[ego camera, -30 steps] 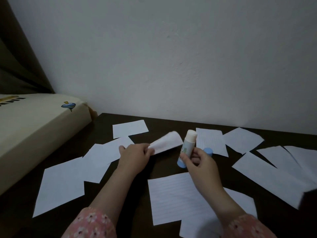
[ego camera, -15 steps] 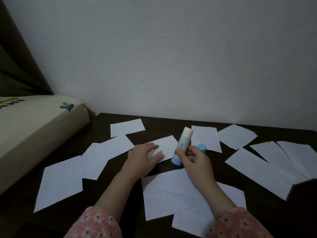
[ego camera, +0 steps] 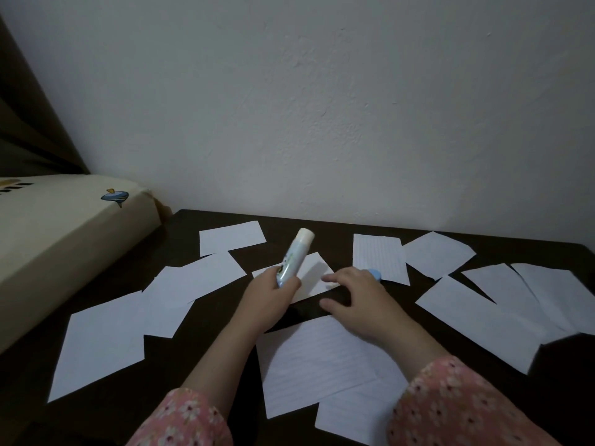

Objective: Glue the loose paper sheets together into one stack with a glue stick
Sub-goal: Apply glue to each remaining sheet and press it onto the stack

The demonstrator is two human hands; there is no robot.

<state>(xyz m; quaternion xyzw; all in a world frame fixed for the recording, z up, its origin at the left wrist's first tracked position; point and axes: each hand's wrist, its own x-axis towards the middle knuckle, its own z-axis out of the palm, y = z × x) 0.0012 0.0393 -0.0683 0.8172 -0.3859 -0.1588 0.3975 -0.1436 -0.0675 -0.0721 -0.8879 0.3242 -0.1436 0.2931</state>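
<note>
Above the small sheet (ego camera: 309,278), the left hand (ego camera: 270,292) gripped the tilted glue stick (ego camera: 294,255); the right hand (ego camera: 360,297) lay flat, fingers spread.

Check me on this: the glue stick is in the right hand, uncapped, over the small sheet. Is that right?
Not quite. The head view shows the glue stick in the left hand, uncapped, over the small sheet. The right hand is open, beside the cap.
</note>
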